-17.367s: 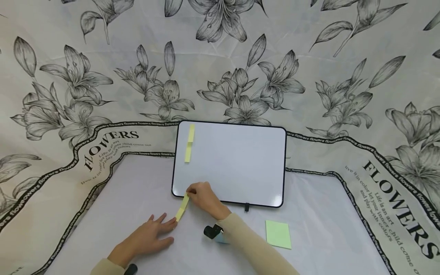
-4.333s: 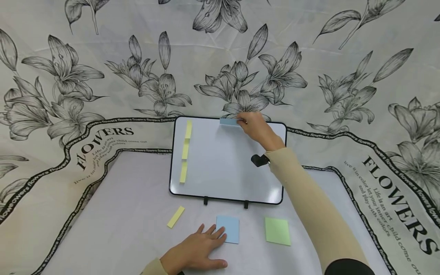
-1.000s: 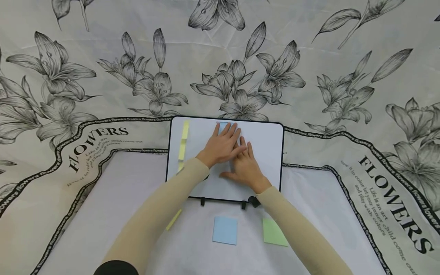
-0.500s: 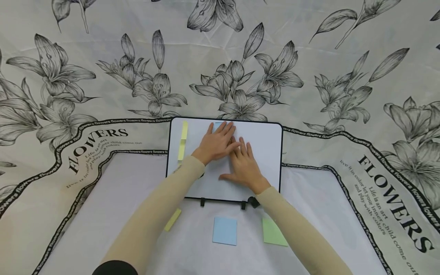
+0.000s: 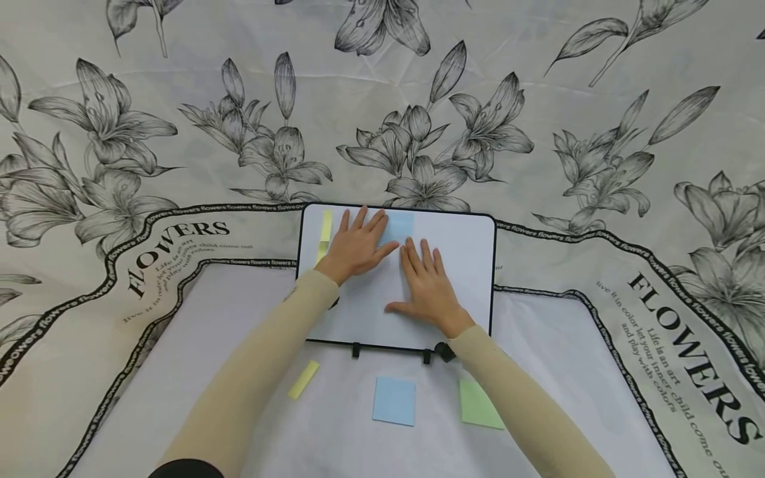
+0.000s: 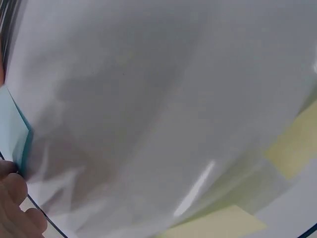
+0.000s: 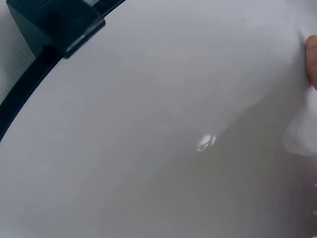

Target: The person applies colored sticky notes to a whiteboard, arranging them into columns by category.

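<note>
A blue sticky note (image 5: 402, 228) is on the whiteboard (image 5: 463, 279), near its top edge. My left hand (image 5: 356, 245) lies spread over the board, fingertips at the note's left side; the left wrist view shows its fingers (image 6: 15, 203) at the edge of the blue note (image 6: 11, 126). Lower right of the note, my right hand (image 5: 431, 285) lies with straight fingers against the board. Its thumb (image 7: 311, 57) shows at the right edge of the right wrist view. Yellow sticky strips (image 5: 325, 227) run down the board's left side, the lower part hidden behind my left hand and arm.
On the white tabletop, in front of the board, lie a yellow strip pad (image 5: 303, 380), a blue sticky-note pad (image 5: 394, 401) and a green pad (image 5: 478, 403), partly covered by my right sleeve. Black feet (image 5: 356, 350) hold the board's bottom edge. Flower-print cloth (image 5: 251, 86) hangs behind.
Earlier, yellow strips went from two to three on the board, then my right hand brought the blue note to its top. Since half a second ago my left hand has slid left, uncovering the note.
</note>
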`<action>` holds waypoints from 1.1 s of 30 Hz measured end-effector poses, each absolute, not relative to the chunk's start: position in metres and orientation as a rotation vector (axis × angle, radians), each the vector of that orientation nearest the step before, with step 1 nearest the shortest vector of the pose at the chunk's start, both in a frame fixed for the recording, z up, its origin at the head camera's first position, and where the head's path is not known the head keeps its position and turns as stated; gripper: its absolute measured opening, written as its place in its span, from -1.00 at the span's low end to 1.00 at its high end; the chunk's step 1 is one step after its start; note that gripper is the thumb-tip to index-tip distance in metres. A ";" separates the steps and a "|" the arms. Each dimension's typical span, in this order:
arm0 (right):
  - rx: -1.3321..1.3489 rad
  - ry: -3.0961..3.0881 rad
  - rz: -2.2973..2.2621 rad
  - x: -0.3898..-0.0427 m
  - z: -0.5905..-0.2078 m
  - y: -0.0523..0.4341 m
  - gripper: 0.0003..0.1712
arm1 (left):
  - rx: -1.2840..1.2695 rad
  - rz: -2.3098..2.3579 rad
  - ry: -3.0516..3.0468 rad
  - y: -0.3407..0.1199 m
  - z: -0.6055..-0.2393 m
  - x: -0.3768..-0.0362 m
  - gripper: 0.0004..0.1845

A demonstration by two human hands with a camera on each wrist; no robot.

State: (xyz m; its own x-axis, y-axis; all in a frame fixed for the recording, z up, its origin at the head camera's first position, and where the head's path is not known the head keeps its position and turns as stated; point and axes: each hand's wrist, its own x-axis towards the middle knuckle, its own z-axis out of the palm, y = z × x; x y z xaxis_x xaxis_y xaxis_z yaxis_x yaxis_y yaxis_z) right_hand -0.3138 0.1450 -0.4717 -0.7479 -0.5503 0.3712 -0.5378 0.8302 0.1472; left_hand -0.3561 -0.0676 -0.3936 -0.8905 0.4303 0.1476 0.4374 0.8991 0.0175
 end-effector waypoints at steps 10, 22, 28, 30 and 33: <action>0.805 -2.656 -0.004 -0.311 -0.470 0.144 0.58 | -0.681 -0.073 -2.947 -0.077 -0.396 -0.352 -0.15; 0.879 -2.497 -0.022 -0.290 -0.464 0.154 0.25 | -0.789 -0.063 -2.888 -0.090 -0.413 -0.316 -0.09; 0.879 -2.514 0.038 -0.266 -0.463 0.166 0.24 | -0.849 -0.094 -2.860 -0.100 -0.434 -0.284 -0.07; 0.869 -2.543 0.078 -0.257 -0.464 0.170 0.23 | -0.861 -0.111 -2.857 -0.103 -0.441 -0.273 -0.07; 0.864 -2.578 0.130 -0.242 -0.466 0.177 0.21 | -0.882 -0.138 -2.848 -0.108 -0.451 -0.255 -0.06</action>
State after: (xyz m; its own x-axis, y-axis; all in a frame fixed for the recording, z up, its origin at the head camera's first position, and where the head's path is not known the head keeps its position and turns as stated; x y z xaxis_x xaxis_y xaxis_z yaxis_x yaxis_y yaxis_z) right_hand -0.2423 0.1771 -0.4655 -0.7204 -0.5559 0.4148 -0.5948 0.8027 0.0427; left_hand -0.2555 -0.1080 -0.4513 -0.8140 0.5534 0.1765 0.5678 0.8221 0.0412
